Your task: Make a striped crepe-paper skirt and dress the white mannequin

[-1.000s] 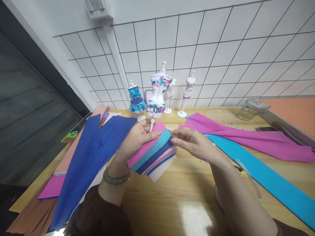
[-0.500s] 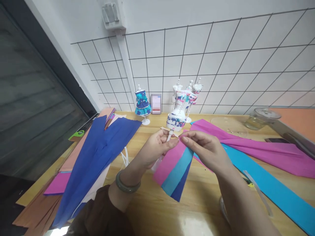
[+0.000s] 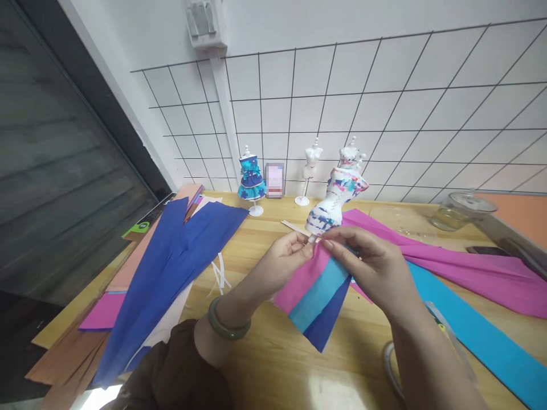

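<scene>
A small dress-form mannequin (image 3: pixel 325 219), white with pink and blue paint smears, leans to the right above my hands. Layered crepe paper (image 3: pixel 319 296) in pink, light blue and dark blue fans downward below it. My left hand (image 3: pixel 293 256) is closed in a pinch on the paper's gathered top edge, close beside the mannequin's stem; whether it also grips the stem I cannot tell. Thumb and fingers of my right hand (image 3: pixel 370 259) pinch the same edge from the right. A narrow pale strip (image 3: pixel 294 229) pokes out behind my left fingers.
Dark blue crepe paper (image 3: pixel 171 256) covers the left side. Pink (image 3: pixel 461 259) and light blue (image 3: pixel 478 322) sheets lie right. At the back stand a mannequin in a blue dress (image 3: pixel 252 179), a phone (image 3: pixel 274 181), bare white mannequin (image 3: pixel 313 162) and glass jar (image 3: pixel 455 213).
The held mannequin has tilted further to the right, uncovering the white one behind it. The layered paper and both hands have shifted slightly right in view, still pinching.
</scene>
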`<state>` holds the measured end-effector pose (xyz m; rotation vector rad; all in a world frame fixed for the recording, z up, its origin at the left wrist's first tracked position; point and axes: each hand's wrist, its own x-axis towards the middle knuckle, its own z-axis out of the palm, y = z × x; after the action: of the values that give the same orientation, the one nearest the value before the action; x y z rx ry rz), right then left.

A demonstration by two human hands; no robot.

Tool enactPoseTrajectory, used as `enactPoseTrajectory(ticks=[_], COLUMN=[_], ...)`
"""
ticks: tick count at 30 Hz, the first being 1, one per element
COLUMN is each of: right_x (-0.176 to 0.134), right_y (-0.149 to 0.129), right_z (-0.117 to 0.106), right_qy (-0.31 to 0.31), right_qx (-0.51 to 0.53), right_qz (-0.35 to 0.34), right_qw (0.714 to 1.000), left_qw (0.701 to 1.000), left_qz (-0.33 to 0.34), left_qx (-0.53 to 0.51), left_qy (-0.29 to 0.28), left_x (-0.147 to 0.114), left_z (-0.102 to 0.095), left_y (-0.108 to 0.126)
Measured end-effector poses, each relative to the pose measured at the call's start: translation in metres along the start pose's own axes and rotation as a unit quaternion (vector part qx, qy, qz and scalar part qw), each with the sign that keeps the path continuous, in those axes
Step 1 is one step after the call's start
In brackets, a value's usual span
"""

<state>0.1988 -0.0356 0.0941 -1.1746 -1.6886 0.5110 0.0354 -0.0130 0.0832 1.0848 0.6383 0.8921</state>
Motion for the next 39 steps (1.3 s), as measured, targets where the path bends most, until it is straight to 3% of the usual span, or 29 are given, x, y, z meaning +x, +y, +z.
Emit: enactPoseTrajectory(ticks=[7, 39], right_x=[-0.0007, -0.0009], right_y=[0.001, -0.0025], right_z=[0.0018, -0.0016], right_qy=[0.007, -0.005], right_qx=[0.022, 0.026], right_qz=[0.056, 0.045], right_qw=[0.998, 0.999], left_qw=[1.0, 0.999], left_qz=[-0.009, -0.015], left_qx=[0.013, 0.033], left_qy=[0.006, -0.005], left_x=[-0.0036, -0.0044], left_z=[0.0032, 0.0046], left_y=[0.0033, 0.0022])
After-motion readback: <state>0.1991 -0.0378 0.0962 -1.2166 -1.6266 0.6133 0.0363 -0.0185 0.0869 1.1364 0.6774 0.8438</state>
